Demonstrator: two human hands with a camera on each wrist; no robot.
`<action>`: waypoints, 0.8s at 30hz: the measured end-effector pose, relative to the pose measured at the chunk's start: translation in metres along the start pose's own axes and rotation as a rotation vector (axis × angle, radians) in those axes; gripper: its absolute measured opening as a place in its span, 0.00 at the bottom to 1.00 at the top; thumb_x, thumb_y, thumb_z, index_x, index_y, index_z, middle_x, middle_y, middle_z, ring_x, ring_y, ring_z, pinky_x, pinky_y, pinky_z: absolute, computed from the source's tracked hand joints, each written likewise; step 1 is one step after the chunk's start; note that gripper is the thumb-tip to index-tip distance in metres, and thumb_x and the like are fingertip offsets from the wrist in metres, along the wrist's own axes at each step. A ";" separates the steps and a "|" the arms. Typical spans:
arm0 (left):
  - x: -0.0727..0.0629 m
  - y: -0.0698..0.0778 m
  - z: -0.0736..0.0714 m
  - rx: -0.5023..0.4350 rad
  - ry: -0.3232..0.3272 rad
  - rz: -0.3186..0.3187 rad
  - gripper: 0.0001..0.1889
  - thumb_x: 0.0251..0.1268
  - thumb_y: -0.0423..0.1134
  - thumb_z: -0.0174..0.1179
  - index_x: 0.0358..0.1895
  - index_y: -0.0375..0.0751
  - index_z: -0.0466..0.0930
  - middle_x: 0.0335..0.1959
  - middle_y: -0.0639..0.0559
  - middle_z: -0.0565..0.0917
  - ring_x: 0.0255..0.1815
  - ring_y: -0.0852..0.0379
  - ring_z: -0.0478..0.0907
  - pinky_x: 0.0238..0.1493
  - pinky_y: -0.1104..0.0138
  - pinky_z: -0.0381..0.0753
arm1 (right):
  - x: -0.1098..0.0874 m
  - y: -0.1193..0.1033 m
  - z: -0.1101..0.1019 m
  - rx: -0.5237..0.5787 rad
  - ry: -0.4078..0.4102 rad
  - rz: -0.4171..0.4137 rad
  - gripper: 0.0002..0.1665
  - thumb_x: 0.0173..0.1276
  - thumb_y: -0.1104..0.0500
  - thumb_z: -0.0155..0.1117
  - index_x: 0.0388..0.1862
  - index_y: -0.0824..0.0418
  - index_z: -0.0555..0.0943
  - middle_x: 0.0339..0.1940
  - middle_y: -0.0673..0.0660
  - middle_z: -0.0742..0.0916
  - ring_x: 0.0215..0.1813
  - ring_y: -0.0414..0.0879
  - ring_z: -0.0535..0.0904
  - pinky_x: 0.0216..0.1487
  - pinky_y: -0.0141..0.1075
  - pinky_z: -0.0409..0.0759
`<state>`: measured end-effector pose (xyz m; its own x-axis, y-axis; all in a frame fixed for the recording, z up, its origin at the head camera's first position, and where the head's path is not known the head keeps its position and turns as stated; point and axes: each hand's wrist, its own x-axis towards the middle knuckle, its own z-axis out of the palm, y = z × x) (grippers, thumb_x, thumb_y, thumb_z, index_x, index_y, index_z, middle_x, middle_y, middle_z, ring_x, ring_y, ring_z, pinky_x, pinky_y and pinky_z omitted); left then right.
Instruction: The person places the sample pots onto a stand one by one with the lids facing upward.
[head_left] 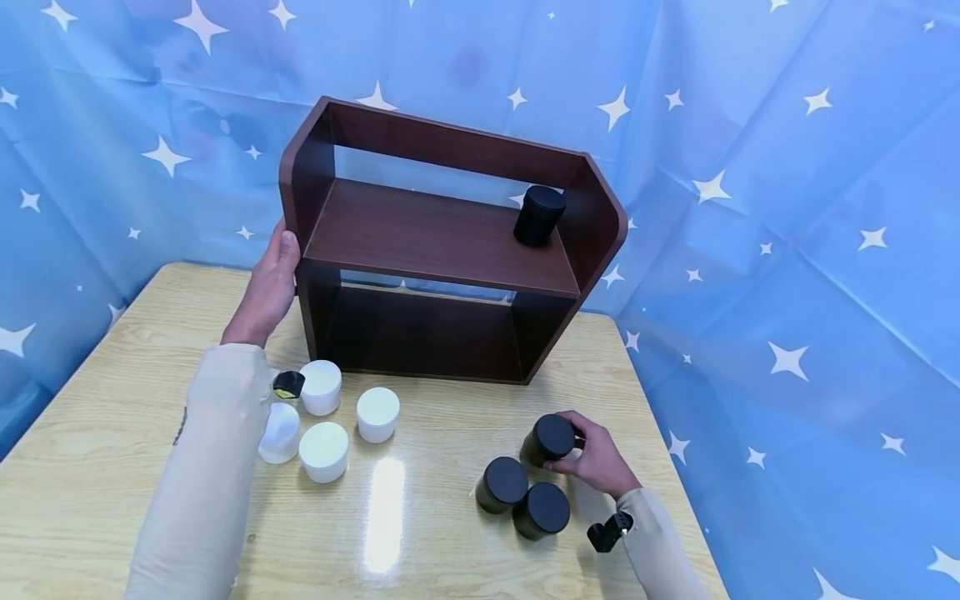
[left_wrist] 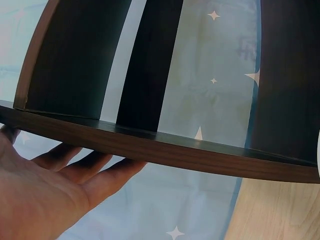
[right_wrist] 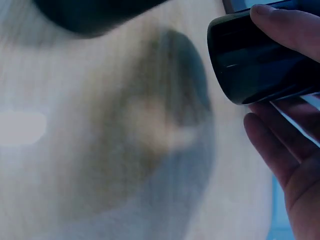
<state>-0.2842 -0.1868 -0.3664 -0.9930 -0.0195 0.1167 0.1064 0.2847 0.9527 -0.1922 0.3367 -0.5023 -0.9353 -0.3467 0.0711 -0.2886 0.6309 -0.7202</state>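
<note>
My right hand [head_left: 597, 458] grips a black cylindrical jar [head_left: 553, 437], thumb on one side and fingers on the other. In the right wrist view the same jar [right_wrist: 250, 62] sits between thumb and fingers. Two more black jars [head_left: 504, 482] stand just left and in front of it. A dark brown two-tier wooden shelf [head_left: 442, 233] stands at the back of the table. My left hand [head_left: 268, 287] rests against the shelf's left side panel, its fingers [left_wrist: 107, 182] extended along the outer face. Another black jar [head_left: 539, 215] stands at the right end of the upper tier.
Several white jars [head_left: 377, 414] are grouped on the light wood table [head_left: 442, 550], in front of the shelf's left end and beside the left forearm. A blue curtain [head_left: 750, 275] with white stars hangs behind the table and along its right side.
</note>
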 end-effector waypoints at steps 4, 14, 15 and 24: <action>0.000 0.000 0.000 0.004 0.001 -0.001 0.34 0.74 0.70 0.22 0.80 0.75 0.31 0.85 0.54 0.40 0.86 0.43 0.36 0.81 0.36 0.43 | 0.004 -0.005 -0.008 -0.004 -0.002 0.009 0.39 0.49 0.53 0.85 0.60 0.46 0.77 0.54 0.51 0.86 0.55 0.40 0.83 0.56 0.34 0.85; 0.001 -0.001 0.000 -0.005 -0.008 0.005 0.32 0.76 0.68 0.21 0.80 0.75 0.30 0.85 0.55 0.39 0.86 0.43 0.34 0.80 0.35 0.43 | 0.014 -0.018 -0.022 0.017 0.001 0.013 0.39 0.48 0.55 0.85 0.60 0.48 0.78 0.55 0.53 0.86 0.56 0.40 0.82 0.57 0.38 0.86; 0.001 -0.001 0.000 -0.008 -0.010 0.003 0.32 0.76 0.68 0.22 0.80 0.76 0.30 0.85 0.55 0.39 0.86 0.44 0.34 0.80 0.35 0.42 | 0.014 -0.019 -0.023 0.020 0.003 0.014 0.39 0.48 0.55 0.85 0.60 0.48 0.78 0.55 0.53 0.85 0.56 0.40 0.82 0.57 0.39 0.86; 0.001 -0.001 -0.001 -0.012 -0.010 -0.001 0.32 0.76 0.69 0.22 0.80 0.76 0.30 0.85 0.55 0.39 0.86 0.43 0.35 0.80 0.35 0.43 | 0.022 -0.034 -0.036 0.000 -0.012 -0.004 0.40 0.48 0.55 0.85 0.61 0.50 0.77 0.55 0.54 0.86 0.56 0.42 0.83 0.57 0.42 0.86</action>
<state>-0.2850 -0.1875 -0.3666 -0.9936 -0.0101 0.1125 0.1055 0.2733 0.9561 -0.2102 0.3322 -0.4517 -0.9316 -0.3575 0.0652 -0.2921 0.6299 -0.7197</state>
